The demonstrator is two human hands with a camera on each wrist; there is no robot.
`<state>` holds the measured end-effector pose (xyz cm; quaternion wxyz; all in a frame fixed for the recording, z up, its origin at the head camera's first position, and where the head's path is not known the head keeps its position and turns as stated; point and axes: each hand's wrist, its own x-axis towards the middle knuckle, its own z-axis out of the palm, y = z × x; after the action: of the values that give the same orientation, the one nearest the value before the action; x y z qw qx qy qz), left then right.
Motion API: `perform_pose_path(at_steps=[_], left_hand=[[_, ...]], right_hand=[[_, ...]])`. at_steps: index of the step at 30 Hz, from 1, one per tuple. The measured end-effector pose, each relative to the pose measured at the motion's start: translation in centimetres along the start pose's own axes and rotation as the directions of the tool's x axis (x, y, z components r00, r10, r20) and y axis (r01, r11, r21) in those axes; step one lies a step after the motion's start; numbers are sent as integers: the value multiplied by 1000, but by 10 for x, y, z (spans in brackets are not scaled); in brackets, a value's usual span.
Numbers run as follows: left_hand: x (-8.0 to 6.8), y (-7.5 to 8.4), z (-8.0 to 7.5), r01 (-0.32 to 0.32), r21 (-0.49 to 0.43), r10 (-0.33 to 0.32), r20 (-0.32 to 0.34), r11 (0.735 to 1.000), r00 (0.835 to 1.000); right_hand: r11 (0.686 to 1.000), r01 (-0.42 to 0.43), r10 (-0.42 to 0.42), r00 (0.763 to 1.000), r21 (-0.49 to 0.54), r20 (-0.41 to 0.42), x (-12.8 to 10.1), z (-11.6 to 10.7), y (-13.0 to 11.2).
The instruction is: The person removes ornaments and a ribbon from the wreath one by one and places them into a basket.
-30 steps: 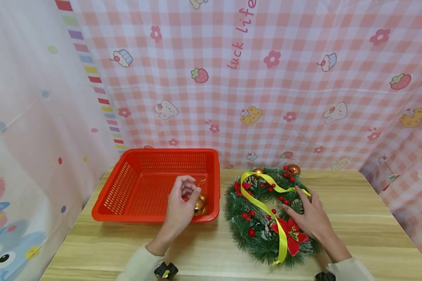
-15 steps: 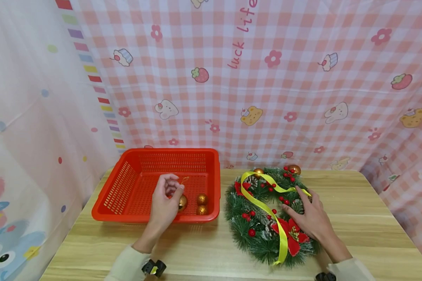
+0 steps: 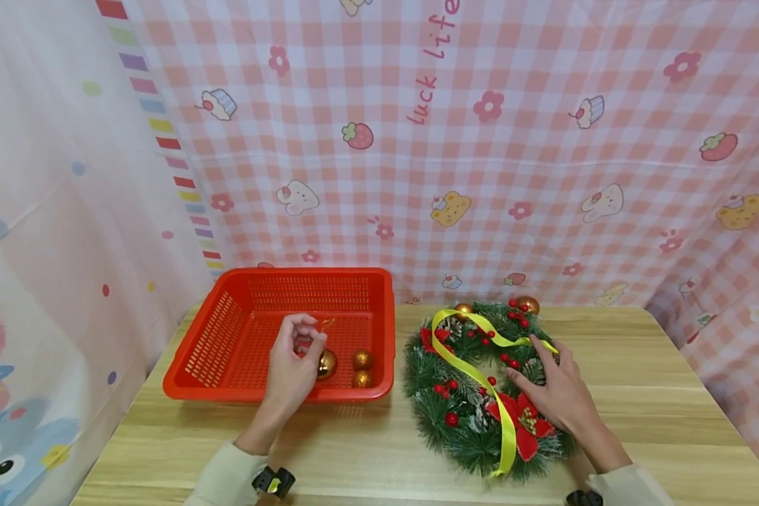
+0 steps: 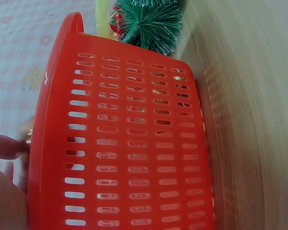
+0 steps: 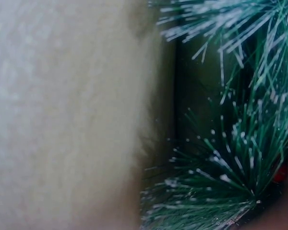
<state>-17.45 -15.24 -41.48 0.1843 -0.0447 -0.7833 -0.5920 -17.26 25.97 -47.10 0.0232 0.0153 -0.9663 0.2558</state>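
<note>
My left hand (image 3: 294,365) is over the red plastic basket (image 3: 228,390), its thumb and forefinger pinching the thin gold loop (image 3: 326,323) of a shiny gold Christmas ball (image 3: 327,364). The ball shows just beside the thumb. Two glittery gold balls (image 3: 362,360) lie in the basket's near right corner. My right hand (image 3: 563,393) rests with spread fingers on the right side of a green Christmas wreath (image 3: 443,429), forefinger at the yellow ribbon (image 3: 464,365). In the left wrist view, the basket wall (image 4: 149,143) hides most of the left hand's work.
Red poinsettias (image 3: 525,425), berries and pinecones decorate the wreath. Gold balls (image 3: 528,306) sit at its far edge. The basket and wreath stand side by side on a wooden table (image 3: 354,450), with a pink checked cloth (image 3: 417,176) hanging behind.
My left hand has moved left within the basket with the gold ball, away from the two glittery balls, then nearly stopped. The right hand and wreath have stayed put.
</note>
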Motion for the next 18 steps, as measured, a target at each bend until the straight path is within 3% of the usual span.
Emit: perform_pose_path(at_steps=[11,13,18], left_hand=[[-1,1,4,-3,54,0,49,999,999],[-4,11,7,7,62,-11,69,998,998],[-5,16,18,-2,75,-7,119,997,993]], right_hand=[[1000,-5,5,1000,-4,8,0,0,0],[1000,-5,5,1000,-3,8,0,0,0],[1000,-5,5,1000,-3,7,0,0,0]])
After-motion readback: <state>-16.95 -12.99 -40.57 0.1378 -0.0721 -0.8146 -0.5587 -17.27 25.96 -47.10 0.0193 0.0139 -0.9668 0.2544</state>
